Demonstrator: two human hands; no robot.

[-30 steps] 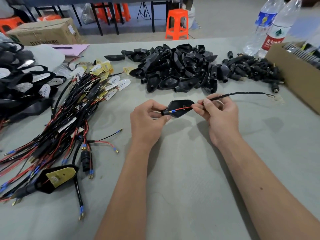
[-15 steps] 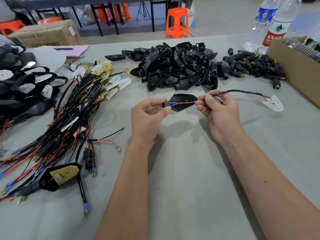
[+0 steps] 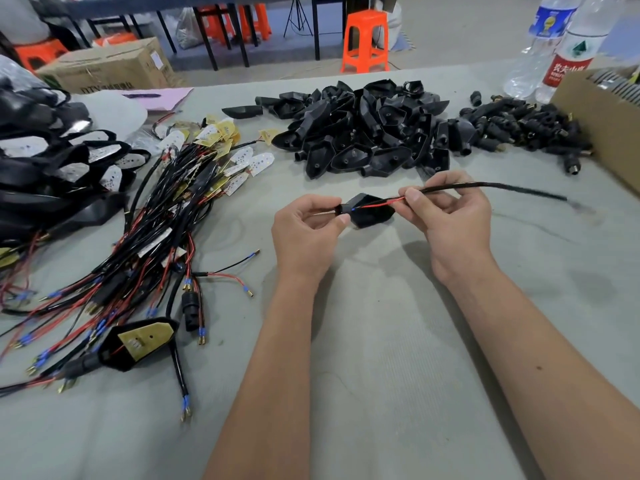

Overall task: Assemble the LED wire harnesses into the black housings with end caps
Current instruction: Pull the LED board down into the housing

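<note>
Threading wire (image 3: 384,203) into housing (image 3: 370,213), held between both hands above grey cloth.
Left hand (image 3: 306,233) pinching matte angular housing's neck; right hand (image 3: 450,216) pinching smooth black cable; bare cloth nearer than hands.

Above the grey cloth-covered table (image 3: 398,341), the left hand (image 3: 304,233) pinches the narrow neck of a black plastic wedge-shaped housing (image 3: 372,216), while the right hand (image 3: 450,220) pinches a black-sheathed wire harness (image 3: 491,186) whose red lead runs into it.
</note>
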